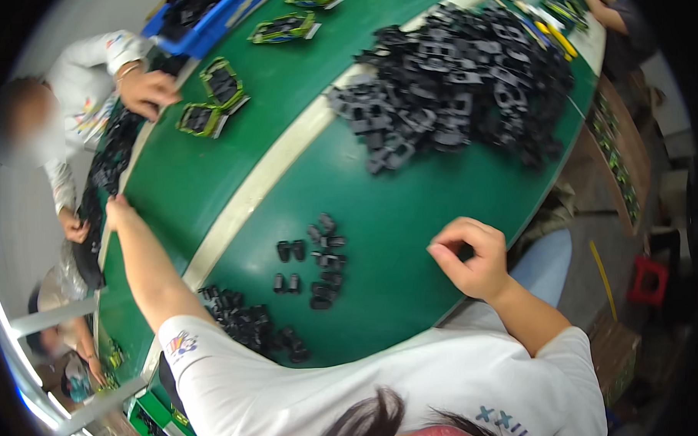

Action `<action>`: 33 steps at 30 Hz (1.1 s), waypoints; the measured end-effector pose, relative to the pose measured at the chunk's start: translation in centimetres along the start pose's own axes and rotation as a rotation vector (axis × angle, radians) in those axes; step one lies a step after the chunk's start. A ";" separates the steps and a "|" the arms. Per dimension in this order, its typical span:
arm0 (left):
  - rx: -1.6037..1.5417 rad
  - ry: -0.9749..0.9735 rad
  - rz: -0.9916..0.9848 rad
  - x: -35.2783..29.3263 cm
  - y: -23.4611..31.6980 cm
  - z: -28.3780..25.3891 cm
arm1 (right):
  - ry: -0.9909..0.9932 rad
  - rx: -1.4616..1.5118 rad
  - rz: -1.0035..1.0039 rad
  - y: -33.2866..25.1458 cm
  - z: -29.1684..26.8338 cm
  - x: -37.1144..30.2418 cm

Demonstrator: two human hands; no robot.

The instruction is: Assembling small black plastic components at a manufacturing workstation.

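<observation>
Here's the head view, and your left hand (119, 214) is way out at the table's left edge, arm stretched long across the green tabletop (388, 240). Its fingers are small and blurred against the dark, tangled pile of black plastic parts (113, 155) there; whether they grip, touch or just overlap it, you can't tell from here.

Over to your right hand (473, 258): it hangs near the table's front edge, thumb and forefinger bent into a narrow ring, the other fingers folded behind and mostly hidden. Whether the tips meet, you can't tell.

Between your arms, small black blocky plastic pieces (282, 252) stand in pairs, with a ragged column of similar black pieces (329, 262) just to their right. Nearer you, a heap of small black parts (241, 314) runs partly behind your left sleeve. Beyond them sprawls a big mound of black plastic frames (452, 91), overlapping too tightly to separate.

Up left, a co-worker's hand (146, 91) hovers beside lime-green-and-black framed assemblies (222, 82). The blue plastic crate (193, 37) is cut off by the dark rim above.
</observation>
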State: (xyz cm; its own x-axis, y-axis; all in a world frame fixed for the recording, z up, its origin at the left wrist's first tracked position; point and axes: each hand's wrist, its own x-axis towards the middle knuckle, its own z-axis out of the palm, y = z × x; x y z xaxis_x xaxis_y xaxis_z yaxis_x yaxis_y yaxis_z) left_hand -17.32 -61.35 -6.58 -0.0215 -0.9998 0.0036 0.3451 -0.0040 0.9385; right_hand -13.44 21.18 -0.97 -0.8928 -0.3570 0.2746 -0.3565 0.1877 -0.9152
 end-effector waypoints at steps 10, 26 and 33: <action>0.351 -0.615 0.160 -30.8 9.0 2.1 | 0.284 -0.817 -0.398 0.9 -2.0 6.4; -0.096 -1.159 -0.792 -66.4 11.8 -9.3 | 0.097 -0.201 -0.786 -1.1 5.2 -1.5; -0.163 -0.895 -0.261 -58.8 14.0 -9.5 | -0.026 -0.252 -0.675 -0.9 6.7 3.3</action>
State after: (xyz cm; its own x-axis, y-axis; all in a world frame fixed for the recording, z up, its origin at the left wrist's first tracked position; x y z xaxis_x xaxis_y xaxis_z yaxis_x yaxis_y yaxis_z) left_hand -2.32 -2.81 3.08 -0.8050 -0.5796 0.1268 0.3528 -0.2958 0.8877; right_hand -14.26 13.71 -1.16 -0.4495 -0.4905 0.7466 -0.8839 0.1231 -0.4512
